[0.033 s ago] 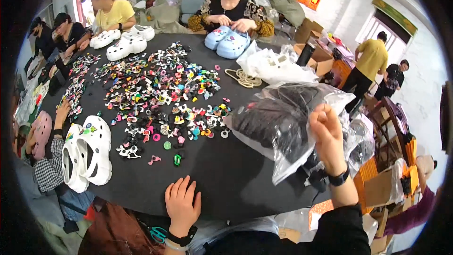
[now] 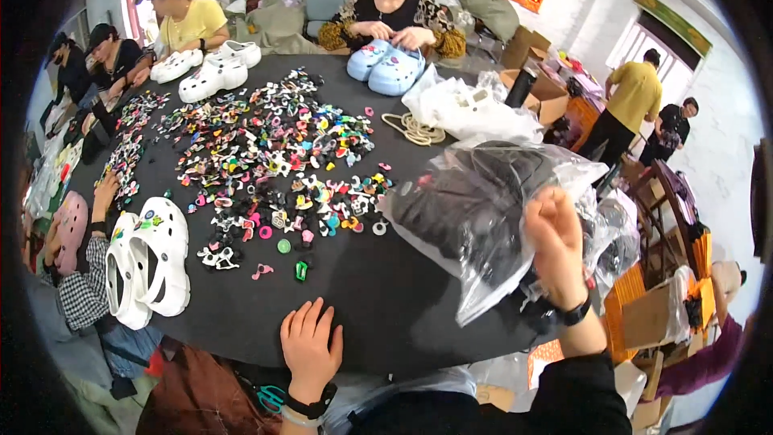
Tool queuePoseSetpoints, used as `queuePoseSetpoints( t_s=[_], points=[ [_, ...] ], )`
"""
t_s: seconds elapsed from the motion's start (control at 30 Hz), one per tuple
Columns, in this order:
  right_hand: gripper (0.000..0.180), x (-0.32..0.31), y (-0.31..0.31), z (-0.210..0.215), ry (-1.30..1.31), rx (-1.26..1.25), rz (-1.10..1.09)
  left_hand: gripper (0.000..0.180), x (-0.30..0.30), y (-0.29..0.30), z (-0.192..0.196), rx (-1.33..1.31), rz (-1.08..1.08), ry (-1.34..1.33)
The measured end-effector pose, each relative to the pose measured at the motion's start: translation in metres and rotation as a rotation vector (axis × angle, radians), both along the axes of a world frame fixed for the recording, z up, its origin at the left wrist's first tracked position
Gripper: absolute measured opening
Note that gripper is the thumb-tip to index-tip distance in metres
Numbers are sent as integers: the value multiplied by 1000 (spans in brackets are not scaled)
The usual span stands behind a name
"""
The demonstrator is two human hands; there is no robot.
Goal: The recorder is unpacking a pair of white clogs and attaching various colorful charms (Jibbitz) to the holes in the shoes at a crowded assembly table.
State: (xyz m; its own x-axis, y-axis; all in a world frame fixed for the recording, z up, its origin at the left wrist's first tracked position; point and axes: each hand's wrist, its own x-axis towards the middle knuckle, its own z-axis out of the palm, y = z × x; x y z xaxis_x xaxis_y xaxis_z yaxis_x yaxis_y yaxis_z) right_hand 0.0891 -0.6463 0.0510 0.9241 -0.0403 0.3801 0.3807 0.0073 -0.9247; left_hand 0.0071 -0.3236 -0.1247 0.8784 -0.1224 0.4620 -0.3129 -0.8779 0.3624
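Note:
My left hand (image 2: 311, 348) lies open, palm down, on the black tabletop (image 2: 386, 290) near its front edge, holding nothing. On the right, my right hand (image 2: 555, 242) is raised with curled fingers, closed on the film of a clear plastic bag (image 2: 483, 217). Dark contents show through the bag, though the fingertips partly hide the grip. Small colourful shoe charms (image 2: 274, 145) lie in a wide heap beyond my left hand. Nearest to that hand are a green charm (image 2: 301, 271) and a pink one (image 2: 262, 271).
White clogs with charms (image 2: 165, 258) stand at the left edge; more white clogs (image 2: 213, 80) sit at the far left. Across the table a person handles blue clogs (image 2: 396, 71). A coiled cord (image 2: 415, 130) and white plastic wrapping (image 2: 475, 113) lie behind the bag. Other people work around.
My right hand has dropped slightly, its fingers curling in more. The near corner of the bag has shifted a little down and left. My left hand stays in place.

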Motion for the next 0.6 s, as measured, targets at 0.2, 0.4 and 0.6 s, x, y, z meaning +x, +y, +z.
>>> queuePoseSetpoints(
  t_s=[0.2,0.4,0.6],
  points=[
    [21,-85,26,-80,-203,-273,-88,23,0,-4,8,-56,-50,26],
    [28,-128,60,-127,-226,-271,137,17,-57,-7,6,-1413,-277,943],
    [30,-129,81,-133,-204,-292,502,6,-52,-16,2,-1518,-69,731]
  ],
)
